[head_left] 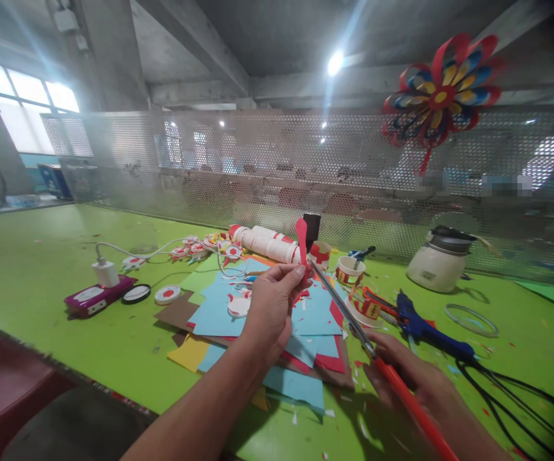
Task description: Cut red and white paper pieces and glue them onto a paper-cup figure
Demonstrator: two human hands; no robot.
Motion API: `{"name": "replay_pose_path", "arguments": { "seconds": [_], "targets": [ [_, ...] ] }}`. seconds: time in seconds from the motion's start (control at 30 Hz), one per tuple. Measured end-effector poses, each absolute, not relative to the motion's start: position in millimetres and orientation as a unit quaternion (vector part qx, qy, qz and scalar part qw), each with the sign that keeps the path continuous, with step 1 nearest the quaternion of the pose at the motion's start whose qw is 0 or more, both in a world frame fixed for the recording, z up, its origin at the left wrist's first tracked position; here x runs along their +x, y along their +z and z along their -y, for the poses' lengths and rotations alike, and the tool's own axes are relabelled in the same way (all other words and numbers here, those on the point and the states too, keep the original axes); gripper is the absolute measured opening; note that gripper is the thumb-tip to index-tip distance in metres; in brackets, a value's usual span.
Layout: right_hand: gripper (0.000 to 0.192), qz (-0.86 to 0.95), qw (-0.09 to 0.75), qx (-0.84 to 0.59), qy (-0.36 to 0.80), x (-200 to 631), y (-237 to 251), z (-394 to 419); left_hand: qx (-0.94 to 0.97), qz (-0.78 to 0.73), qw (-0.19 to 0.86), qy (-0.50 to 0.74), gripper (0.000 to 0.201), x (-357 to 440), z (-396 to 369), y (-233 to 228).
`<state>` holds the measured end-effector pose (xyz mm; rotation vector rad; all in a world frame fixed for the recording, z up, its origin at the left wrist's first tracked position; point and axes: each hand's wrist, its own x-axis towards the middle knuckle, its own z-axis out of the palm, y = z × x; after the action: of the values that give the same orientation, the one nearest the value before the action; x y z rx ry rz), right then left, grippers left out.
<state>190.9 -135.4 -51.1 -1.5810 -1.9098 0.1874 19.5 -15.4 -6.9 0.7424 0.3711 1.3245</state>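
Right now the left hand (272,307) pinches a small red paper strip (301,240) between thumb and fingers and holds it up above the green table (41,269). The right hand (404,371) is closed around the orange handles of the scissors (354,326), and the thin blades point up toward the bottom of the strip, close to where the fingers hold it. I cannot tell if the blades touch the paper. Under the hands lies a messy pile of blue, red and yellow paper sheets (315,314), with tiny snips all around, so a lot of cutting looks done. Farther back sit little round red and white paper badges (200,246) and a row of paper cups (267,243), some with red bands, so some pieces look finished. The strip in the hand looks not stuck to anything yet. A blue glue gun (425,326) lies to the right, near a white pot (440,259). A pink power strip (97,296) sits to the left. A bright paper pinwheel (443,96) hangs high on the far right.
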Motion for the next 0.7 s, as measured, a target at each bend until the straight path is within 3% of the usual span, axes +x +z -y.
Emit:
{"name": "replay_pose_path", "arguments": {
  "seconds": [0.47,0.7],
  "targets": [
    [0.043,0.714,0.36,-0.601,0.024,198.1,-47.2,134.6,0.489,-0.224,0.597,0.595,0.012,22.0,17.4,-10.1],
    [0.041,0.713,0.356,-0.601,0.058,191.5,-37.2,141.5,0.532,-0.235,0.529,0.618,0.011,19.4,11.7,-10.8]
  ]
}}
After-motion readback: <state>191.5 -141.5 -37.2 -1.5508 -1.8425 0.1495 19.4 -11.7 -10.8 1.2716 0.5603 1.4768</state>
